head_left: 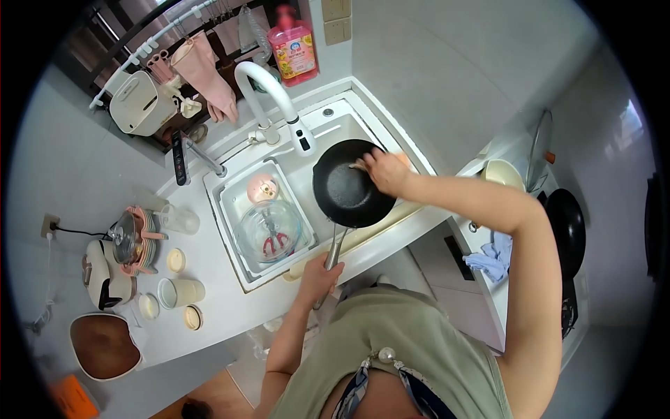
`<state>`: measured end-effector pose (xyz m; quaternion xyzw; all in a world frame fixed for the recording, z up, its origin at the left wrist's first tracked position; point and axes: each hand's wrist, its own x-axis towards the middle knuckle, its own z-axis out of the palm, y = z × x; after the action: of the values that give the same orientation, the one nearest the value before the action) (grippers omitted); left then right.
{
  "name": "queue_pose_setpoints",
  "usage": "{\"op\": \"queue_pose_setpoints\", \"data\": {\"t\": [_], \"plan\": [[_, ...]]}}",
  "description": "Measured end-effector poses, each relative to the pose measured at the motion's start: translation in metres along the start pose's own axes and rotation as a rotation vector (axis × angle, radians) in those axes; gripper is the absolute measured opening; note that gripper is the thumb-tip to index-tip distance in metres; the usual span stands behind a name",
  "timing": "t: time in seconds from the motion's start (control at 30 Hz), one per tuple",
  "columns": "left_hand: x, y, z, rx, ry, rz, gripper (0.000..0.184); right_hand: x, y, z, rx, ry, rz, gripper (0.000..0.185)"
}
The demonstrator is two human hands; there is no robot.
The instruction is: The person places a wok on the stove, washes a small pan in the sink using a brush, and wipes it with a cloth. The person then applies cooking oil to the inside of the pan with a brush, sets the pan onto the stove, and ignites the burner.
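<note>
Black pan (347, 192) sits over the right basin of the sink (305, 183), inside facing the camera, handle (337, 246) pointing back at the wearer across the front rim. Can't tell if it's resting on the basin or held clear. Left hand (322, 276): fingers wrapped round the handle, closed on it. Right hand (388, 172): reaching over the pan's far right side, fingertips down at the inner surface (small tan bit at the tips, too blurred to call), so can't say if it's pinching something or just pressing. White tap (285, 103) arcs in from behind, its head just left of the pan. Left basin has a white tub (296, 201) in it, holding a glass bowl (255, 234) and a pink item (262, 187); red piece (276, 244) shows through the glass. Behind the tap: pink bottle (294, 56) by the wall, pink gloves (199, 70) hung from the rail. Counter (227, 314) to the left: cup (181, 292) on its side, round lids (176, 261) around it, dish rack (145, 241) farther back. Off right, past the right arm: blue rag (494, 257) on the counter edge, second black pan (564, 227) beyond.
</note>
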<state>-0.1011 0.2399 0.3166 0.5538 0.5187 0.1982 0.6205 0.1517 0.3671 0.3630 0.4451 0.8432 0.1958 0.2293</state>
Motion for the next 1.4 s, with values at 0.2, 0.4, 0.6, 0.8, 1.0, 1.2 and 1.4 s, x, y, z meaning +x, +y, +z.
{"op": "queue_pose_setpoints", "data": {"t": [0.2,0.4,0.6,0.8,1.0,1.2,1.4], "plan": [[0.005,0.0,0.006,-0.027,0.006,0.02,0.02,0.009,-0.054,-0.011,2.077,-0.268,0.063,0.01],[-0.002,0.013,0.006,0.043,-0.013,0.044,0.019,0.039,-0.037,-0.018,2.102,1.05,0.773,0.008],[0.0,0.016,0.01,0.053,-0.05,0.042,0.02,0.041,-0.07,-0.046,1.821,0.921,0.338,0.009],[0.0,0.007,0.006,0.02,-0.008,0.048,0.015,0.01,-0.054,-0.045,1.768,0.168,-0.232,0.01],[-0.002,0.0,0.002,-0.08,0.066,0.025,0.015,0.001,-0.022,-0.009,1.349,-0.001,-0.167,0.013],[-0.002,0.013,0.0,-0.065,0.045,0.04,0.015,0.031,-0.045,-0.031,2.482,-0.113,-0.013,0.017],[-0.005,0.026,-0.001,-0.191,0.024,-0.033,0.015,0.006,-0.07,-0.032,1.268,0.315,-0.112,0.01]]}}
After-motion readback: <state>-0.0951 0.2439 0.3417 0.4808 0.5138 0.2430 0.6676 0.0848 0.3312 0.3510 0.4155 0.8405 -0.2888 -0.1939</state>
